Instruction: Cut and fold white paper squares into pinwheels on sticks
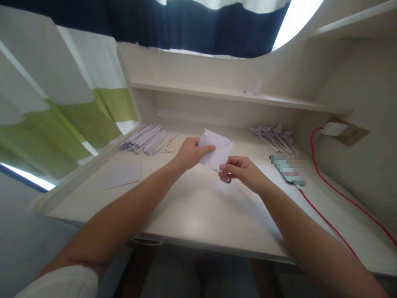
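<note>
We hold a folded white paper (216, 154) above the middle of the desk (198, 215).

Our left hand (189, 154) and right hand (240, 171) both pinch it. We see a flat sheet (122, 174) near left, paper strips (145, 140) far left, folded paper shapes (274, 136) far right, and a red cable (335, 190) on the right.

A single head-worn camera looks forward and down from above the seated person's forearms, facing the desk (198, 215) and the shelf (229, 96) at its back, with the curtain (71, 120) at the left edge and the side wall at the right. The view is close and wide-angled, so the left hand (189, 153) and right hand (242, 171) sit near frame centre while straight edges bow outward. No second view exists, so no part of the scene is shared.
</note>
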A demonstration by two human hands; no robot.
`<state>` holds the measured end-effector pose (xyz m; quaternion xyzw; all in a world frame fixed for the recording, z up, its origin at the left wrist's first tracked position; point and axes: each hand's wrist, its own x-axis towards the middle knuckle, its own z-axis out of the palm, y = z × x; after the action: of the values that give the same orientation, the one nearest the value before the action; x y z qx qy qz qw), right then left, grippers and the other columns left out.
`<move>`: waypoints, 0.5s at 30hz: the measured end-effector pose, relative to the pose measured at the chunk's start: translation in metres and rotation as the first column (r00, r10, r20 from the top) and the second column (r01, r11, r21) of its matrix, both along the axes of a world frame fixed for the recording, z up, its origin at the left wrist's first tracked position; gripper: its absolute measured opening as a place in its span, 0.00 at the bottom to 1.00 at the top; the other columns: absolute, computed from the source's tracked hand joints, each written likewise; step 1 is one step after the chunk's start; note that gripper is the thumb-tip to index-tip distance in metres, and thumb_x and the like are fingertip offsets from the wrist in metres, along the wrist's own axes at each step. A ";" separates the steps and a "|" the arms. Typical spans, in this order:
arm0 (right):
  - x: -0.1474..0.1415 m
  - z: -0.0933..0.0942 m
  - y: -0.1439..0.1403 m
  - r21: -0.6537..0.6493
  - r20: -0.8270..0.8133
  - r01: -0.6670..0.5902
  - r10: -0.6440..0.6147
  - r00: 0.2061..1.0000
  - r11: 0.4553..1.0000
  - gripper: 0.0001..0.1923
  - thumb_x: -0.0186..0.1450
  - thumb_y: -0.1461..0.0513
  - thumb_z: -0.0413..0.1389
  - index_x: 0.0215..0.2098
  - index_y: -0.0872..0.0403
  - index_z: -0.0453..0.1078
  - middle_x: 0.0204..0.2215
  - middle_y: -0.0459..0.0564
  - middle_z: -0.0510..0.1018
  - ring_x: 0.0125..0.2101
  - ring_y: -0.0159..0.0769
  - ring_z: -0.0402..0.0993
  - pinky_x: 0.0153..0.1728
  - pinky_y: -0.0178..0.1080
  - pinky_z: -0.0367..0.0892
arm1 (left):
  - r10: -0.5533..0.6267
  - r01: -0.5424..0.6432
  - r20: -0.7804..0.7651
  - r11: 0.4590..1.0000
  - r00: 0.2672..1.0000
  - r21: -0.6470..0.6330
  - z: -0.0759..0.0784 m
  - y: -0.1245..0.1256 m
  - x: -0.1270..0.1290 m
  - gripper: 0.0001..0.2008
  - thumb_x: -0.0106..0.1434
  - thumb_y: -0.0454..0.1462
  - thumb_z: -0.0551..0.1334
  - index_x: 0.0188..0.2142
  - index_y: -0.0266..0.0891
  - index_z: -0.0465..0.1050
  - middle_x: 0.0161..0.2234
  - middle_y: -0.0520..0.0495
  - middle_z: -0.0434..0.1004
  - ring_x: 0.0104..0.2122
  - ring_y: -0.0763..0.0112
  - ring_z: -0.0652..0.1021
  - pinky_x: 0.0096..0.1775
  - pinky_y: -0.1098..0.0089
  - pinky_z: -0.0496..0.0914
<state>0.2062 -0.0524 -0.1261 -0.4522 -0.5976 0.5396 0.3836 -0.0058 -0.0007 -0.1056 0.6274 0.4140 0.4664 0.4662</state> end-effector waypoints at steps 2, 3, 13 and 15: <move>0.000 -0.005 0.001 -0.001 0.011 0.007 -0.007 1.000 1.000 0.18 0.57 0.50 0.72 0.30 0.56 0.78 0.27 0.52 0.85 0.26 0.35 0.81 0.31 0.37 0.74 | -0.010 0.010 0.017 1.000 1.000 -0.023 -0.010 0.003 -0.005 0.16 0.50 0.46 0.71 0.27 0.34 0.78 0.25 0.49 0.76 0.24 0.72 0.73 0.27 0.72 0.64; 0.000 -0.006 0.002 0.000 0.016 0.012 -0.012 1.000 1.000 0.18 0.57 0.50 0.72 0.29 0.56 0.78 0.27 0.52 0.85 0.26 0.35 0.80 0.30 0.37 0.73 | -0.016 0.017 0.021 0.999 1.000 -0.031 -0.015 0.005 -0.008 0.16 0.50 0.46 0.71 0.28 0.33 0.79 0.25 0.49 0.77 0.24 0.72 0.73 0.27 0.72 0.63; 0.006 -0.012 0.009 0.052 -0.079 0.199 -0.194 0.978 0.979 0.19 0.53 0.50 0.74 0.28 0.54 0.76 0.25 0.48 0.82 0.26 0.35 0.80 0.30 0.37 0.76 | -0.060 0.061 0.014 0.995 0.998 -0.084 -0.032 0.015 -0.016 0.16 0.49 0.46 0.74 0.28 0.33 0.80 0.26 0.45 0.80 0.26 0.68 0.77 0.31 0.69 0.70; 0.007 -0.013 0.010 0.065 -0.106 0.241 -0.234 0.967 0.968 0.19 0.53 0.50 0.74 0.30 0.54 0.77 0.25 0.48 0.82 0.25 0.35 0.80 0.29 0.37 0.77 | -0.063 0.063 0.006 0.995 0.998 -0.082 -0.032 0.014 -0.016 0.16 0.49 0.46 0.74 0.27 0.33 0.80 0.25 0.45 0.80 0.26 0.68 0.77 0.32 0.68 0.71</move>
<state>0.2136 -0.0421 -0.1389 -0.4786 -0.5402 0.4876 0.4914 -0.0213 0.0128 -0.1381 0.6197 0.4119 0.4351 0.5069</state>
